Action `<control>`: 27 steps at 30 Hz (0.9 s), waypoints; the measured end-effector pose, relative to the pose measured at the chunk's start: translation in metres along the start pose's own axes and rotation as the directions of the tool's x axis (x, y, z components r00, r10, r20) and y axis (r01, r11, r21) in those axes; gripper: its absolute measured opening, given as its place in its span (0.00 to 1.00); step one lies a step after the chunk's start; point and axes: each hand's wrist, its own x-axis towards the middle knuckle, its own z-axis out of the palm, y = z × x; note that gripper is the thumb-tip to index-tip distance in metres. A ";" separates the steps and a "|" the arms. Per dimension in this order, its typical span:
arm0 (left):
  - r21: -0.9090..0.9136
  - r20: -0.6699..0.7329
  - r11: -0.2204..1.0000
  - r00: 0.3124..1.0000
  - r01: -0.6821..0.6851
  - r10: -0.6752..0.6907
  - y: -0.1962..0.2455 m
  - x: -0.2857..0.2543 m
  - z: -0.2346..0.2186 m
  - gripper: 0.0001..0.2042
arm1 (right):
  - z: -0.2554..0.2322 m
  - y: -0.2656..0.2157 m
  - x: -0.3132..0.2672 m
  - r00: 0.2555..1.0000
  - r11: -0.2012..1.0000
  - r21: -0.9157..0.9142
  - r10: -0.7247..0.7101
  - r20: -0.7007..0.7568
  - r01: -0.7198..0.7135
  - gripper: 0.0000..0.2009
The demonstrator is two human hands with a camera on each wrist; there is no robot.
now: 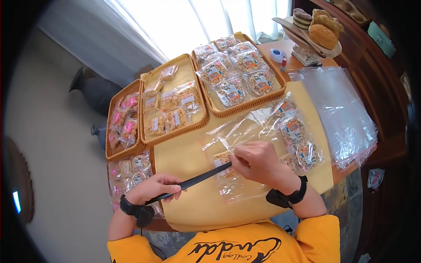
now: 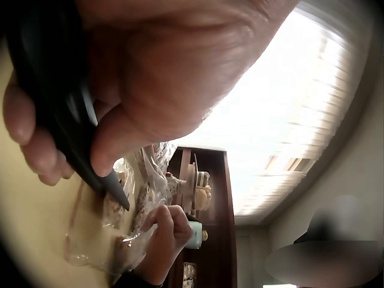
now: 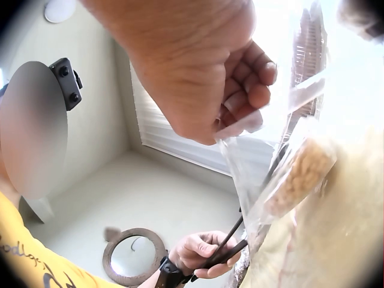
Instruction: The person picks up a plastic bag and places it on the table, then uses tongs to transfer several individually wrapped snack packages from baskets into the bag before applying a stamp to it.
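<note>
In the head view my left hand grips one end of a long, slim black tool, thumb on top. Two black bars spreading apart show on this tool in the right wrist view; its exact kind I cannot tell. My right hand has curled fingers and pinches the edge of a large clear plastic bag, seen from below as a lifted film. Round wrapped snack packs stand in a row at the bag's right side. Another wrapped pack shows beneath the film, close to my right hand.
Three wicker trays of wrapped snacks line the table's back edge. More packs lie at the left edge. Flat clear bags are stacked at right. Tape and a bread stand are behind.
</note>
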 end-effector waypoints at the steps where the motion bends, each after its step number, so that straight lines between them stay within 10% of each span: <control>1: -0.059 -0.022 0.998 1.000 0.011 -0.013 -0.007 -0.014 -0.006 0.10 | 0.000 0.000 0.000 1.000 1.000 0.005 -0.008 0.003 0.008 0.09; 11: -0.259 -0.374 0.907 0.900 -0.331 0.222 0.003 -0.041 -0.051 0.14 | -0.001 -0.003 0.002 0.998 0.999 0.006 0.043 0.049 -0.044 0.10; 14: -0.214 -0.407 0.944 0.902 -0.250 0.146 0.004 -0.031 -0.059 0.13 | -0.001 -0.001 0.001 0.999 0.999 0.018 0.045 0.029 -0.046 0.11; 27: 0.124 -0.033 0.991 0.998 0.059 -0.055 0.006 -0.015 0.010 0.16 | 0.005 0.003 -0.004 0.998 0.999 0.029 -0.017 -0.064 0.019 0.12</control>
